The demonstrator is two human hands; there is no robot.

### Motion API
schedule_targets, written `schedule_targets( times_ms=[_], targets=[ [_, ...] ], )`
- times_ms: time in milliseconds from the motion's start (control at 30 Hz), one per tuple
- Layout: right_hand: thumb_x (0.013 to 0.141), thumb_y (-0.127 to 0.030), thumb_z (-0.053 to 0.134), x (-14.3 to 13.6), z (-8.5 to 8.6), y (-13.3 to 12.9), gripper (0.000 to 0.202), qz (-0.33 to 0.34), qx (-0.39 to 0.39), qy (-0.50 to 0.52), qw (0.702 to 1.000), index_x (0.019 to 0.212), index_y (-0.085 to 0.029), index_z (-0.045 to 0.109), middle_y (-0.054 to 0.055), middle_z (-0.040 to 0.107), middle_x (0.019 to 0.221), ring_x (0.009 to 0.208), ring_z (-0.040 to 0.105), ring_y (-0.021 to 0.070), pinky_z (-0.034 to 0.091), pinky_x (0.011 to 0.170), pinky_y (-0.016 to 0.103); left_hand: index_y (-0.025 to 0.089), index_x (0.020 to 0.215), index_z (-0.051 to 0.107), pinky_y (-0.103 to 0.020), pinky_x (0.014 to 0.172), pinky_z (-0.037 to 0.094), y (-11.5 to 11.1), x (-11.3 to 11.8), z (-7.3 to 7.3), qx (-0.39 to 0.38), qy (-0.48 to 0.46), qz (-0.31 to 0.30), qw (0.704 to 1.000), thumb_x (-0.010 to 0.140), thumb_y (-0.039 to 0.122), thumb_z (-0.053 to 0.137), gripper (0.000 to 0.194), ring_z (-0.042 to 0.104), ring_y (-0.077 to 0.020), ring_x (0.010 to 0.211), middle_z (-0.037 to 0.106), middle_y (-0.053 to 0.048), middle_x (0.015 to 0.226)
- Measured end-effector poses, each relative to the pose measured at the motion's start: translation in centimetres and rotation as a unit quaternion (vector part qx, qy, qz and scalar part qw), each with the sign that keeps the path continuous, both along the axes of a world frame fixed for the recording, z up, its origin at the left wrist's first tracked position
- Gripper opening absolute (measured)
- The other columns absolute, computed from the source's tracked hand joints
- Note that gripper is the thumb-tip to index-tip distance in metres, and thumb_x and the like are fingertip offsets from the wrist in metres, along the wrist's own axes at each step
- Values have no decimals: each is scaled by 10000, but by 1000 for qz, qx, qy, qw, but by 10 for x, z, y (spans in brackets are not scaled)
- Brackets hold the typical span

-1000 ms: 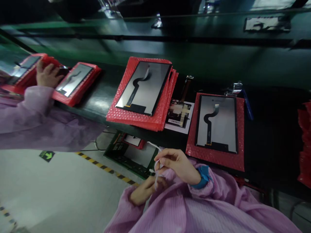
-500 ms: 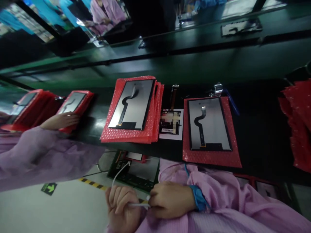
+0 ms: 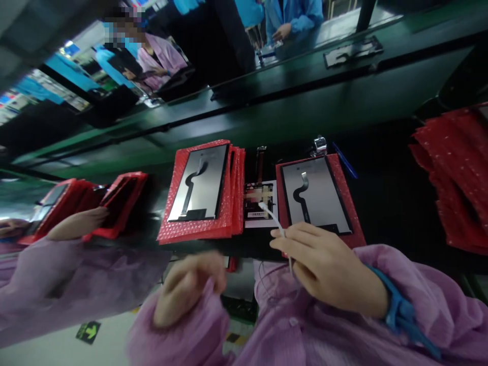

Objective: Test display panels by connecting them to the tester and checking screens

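Note:
My right hand (image 3: 324, 267) is closed on a thin white cable (image 3: 275, 218), pinched between fingers and thumb. The cable's tip points up and left over a small circuit board (image 3: 260, 195) on a white sheet. Under and behind the fingers lies a display panel (image 3: 316, 190) with a black curved flex ribbon, on a red bubble-wrap bag (image 3: 343, 178). My left hand (image 3: 190, 282) is in front of the table edge, smeared by motion, its fingers not clear. The nearest thing to it is a stack of red bubble bags (image 3: 236, 203) with another display panel (image 3: 209, 178) on top.
A roll of clear tape (image 3: 320, 146) and a blue pen (image 3: 345, 160) lie behind the right panel. Red bags (image 3: 453, 173) are piled at right. At left, a co-worker's hand (image 3: 82, 222) touches a red-wrapped panel (image 3: 122, 203). A raised green ledge (image 3: 267, 112) runs behind.
My hands have moved apart. The right hand has carried the white cable up to the circuit board, and the left has let go of it. The view has shifted slightly.

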State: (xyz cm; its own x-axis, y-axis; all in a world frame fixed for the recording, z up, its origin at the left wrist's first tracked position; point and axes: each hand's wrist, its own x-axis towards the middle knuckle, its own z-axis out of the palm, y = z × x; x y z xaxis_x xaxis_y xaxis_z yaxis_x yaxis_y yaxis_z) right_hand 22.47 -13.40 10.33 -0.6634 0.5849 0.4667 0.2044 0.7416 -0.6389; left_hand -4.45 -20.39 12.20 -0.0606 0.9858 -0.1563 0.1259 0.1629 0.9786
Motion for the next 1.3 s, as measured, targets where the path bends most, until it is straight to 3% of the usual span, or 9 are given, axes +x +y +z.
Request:
schedule_targets(
  times_ms=[100, 200, 367, 467, 633, 733, 867, 1033, 1300],
  targets=[
    [880, -77, 461, 8, -11, 6, 369, -30, -84, 75, 993, 1175, -191, 651, 64, 713, 1161, 1046, 663, 175, 580, 885, 320, 211, 843, 700, -283, 646, 513, 96, 34, -20, 93, 86, 12, 992, 930, 463, 564, 300, 617, -166, 698, 674, -42, 785],
    [942, -181, 530, 14, -26, -4, 202, -89, -174, 130, 972, 1074, -214, 679, 49, 725, 1030, 920, 692, 142, 582, 804, 265, 173, 1029, 639, -337, 965, 486, 184, 62, -47, 53, 358, 114, 925, 921, 198, 561, 135, 642, -196, 1004, 671, -88, 1078],
    [966, -207, 517, 17, -51, -26, 256, -103, -350, 198, 910, 1213, -256, 557, 17, 683, 962, 828, 683, 109, 560, 721, 230, 61, 1210, 534, -476, 1110, 360, 254, 73, -86, 2, 408, 189, 893, 861, 99, 613, 360, 456, -368, 1358, 522, -289, 1341],
    [944, -190, 524, 15, -57, -29, 343, -70, -446, 240, 859, 1273, -263, 458, -1, 657, 942, 771, 656, 92, 536, 683, 220, 58, 1198, 553, -472, 1087, 390, 267, 62, -101, -22, 395, 202, 896, 828, 44, 632, 378, 508, -363, 1324, 577, -279, 1287],
    [876, -171, 606, 8, -60, -17, 571, -2, -586, 304, 751, 1385, -262, 365, -28, 661, 887, 713, 639, 72, 507, 689, 217, 100, 1210, 587, -395, 918, 542, 283, 39, -114, -23, 310, 202, 929, 895, 109, 623, 317, 686, -219, 1000, 700, -107, 1070],
    [837, -168, 652, 4, -64, -8, 593, 24, -636, 306, 708, 1382, -233, 429, -20, 682, 876, 692, 645, 72, 491, 671, 212, 97, 1263, 581, -352, 888, 566, 288, 31, -118, 7, 258, 207, 944, 926, 135, 587, 339, 701, -174, 935, 716, -83, 1034],
    [799, -145, 664, 1, -65, -2, 396, 45, -661, 280, 694, 1188, -168, 593, 0, 696, 836, 676, 641, 72, 473, 652, 203, 81, 1263, 623, -319, 970, 524, 283, 28, -123, 63, 225, 210, 949, 852, 42, 592, 414, 704, -188, 983, 744, -109, 1001],
    [802, -143, 648, -5, -65, -1, 323, 45, -656, 283, 698, 1117, -177, 592, -10, 693, 810, 639, 622, 63, 456, 620, 188, 151, 1161, 706, -383, 1075, 455, 273, 30, -125, 122, 192, 221, 948, 783, -30, 579, 438, 688, -225, 1037, 752, -85, 942],
    [865, -356, 658, -17, -59, 4, 245, 25, -662, 241, 709, 974, -184, 522, -38, 632, 682, 445, 433, 23, 273, 413, 133, 109, 1165, 671, -350, 932, 546, 264, 31, -130, 140, 26, 228, 963, 706, 34, 619, 468, 714, -180, 875, 743, -70, 891]
  ],
)
